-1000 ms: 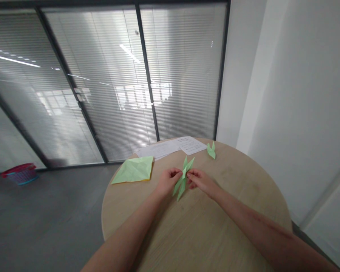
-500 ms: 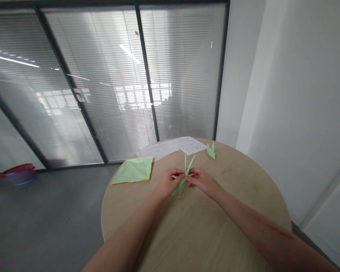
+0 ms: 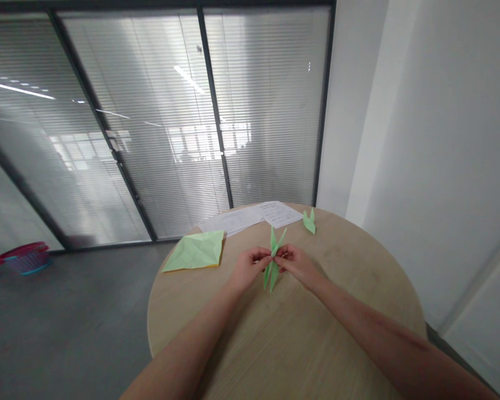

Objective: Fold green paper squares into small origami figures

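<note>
Pinching from both sides, the fingers (image 3: 263,256) of the left hand (image 3: 246,268) and those of the right hand (image 3: 299,264) close on the waist of a folded green paper piece (image 3: 271,273), thumb and forefinger tips nearly meeting at its middle. It sits low over the table (image 3: 325,328), near the centre, with two narrow points rising away from the person and two flaps hanging toward them; whether the lower tips touch the wood I cannot tell. It looks feather-light and thin, stiff only along its creases. The slender points would likely bend or tear under a hard squeeze, so the layered middle — where the fingers are — seems the safest hold. To the left lies a creased green sheet (image 3: 195,251). Beyond are white printed papers (image 3: 250,218) and, near the far edge, a smaller folded green piece (image 3: 309,222).
</note>
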The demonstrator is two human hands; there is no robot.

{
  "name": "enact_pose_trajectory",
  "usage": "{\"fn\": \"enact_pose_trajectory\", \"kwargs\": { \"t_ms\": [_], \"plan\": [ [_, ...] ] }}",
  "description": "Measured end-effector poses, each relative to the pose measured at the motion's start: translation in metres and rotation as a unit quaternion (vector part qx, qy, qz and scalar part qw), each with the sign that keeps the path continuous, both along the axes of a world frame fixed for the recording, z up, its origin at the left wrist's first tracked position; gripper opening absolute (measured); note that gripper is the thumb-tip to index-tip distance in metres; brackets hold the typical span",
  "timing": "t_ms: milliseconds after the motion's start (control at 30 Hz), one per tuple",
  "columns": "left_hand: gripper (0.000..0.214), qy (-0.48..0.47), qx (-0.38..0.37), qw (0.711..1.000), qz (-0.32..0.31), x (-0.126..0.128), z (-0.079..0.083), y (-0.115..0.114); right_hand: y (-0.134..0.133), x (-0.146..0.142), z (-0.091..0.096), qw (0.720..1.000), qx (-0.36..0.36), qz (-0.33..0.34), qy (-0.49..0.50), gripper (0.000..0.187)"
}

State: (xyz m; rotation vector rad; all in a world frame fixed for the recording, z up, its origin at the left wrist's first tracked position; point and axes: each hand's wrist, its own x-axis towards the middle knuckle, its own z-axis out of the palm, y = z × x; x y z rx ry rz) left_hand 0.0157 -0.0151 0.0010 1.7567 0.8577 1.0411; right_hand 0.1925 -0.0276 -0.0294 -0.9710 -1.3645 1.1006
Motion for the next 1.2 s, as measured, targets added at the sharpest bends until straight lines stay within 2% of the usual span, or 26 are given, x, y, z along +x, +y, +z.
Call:
{"fn": "enact_pose_trajectory", "kwargs": {
  "t_ms": [200, 500, 633, 933, 1200],
  "plan": [
    [0.031, -0.024, -0.023, 0.999, 0.000, 0.0010, -0.0016, 0.0005, -0.0013, -0.0022, 0.0018, 1.000, 0.006, -0.010, -0.024, 0.028],
    [0.025, 0.045, 0.086, 0.995, 0.040, -0.0009, -0.0015, 0.0010, 0.0013, 0.0001, -0.0041, 1.000, -0.013, -0.003, -0.012, 0.026],
    [0.022, 0.051, 0.109, 0.991, 0.054, -0.0008, -0.0005, -0.0015, 0.0016, 0.0009, -0.0052, 1.000, -0.016, 0.018, 0.008, 0.029],
    [0.022, -0.011, 0.063, 0.998, 0.026, 0.0014, -0.0096, 0.0068, 0.0022, -0.0019, -0.0027, 1.000, 0.008, 0.018, 0.015, 0.031],
    [0.022, -0.015, 0.052, 0.998, 0.035, 0.0028, -0.0052, 0.0025, -0.0021, -0.0013, 0.0016, 0.999, 0.028, 0.027, -0.030, 0.031]
  ]
}}
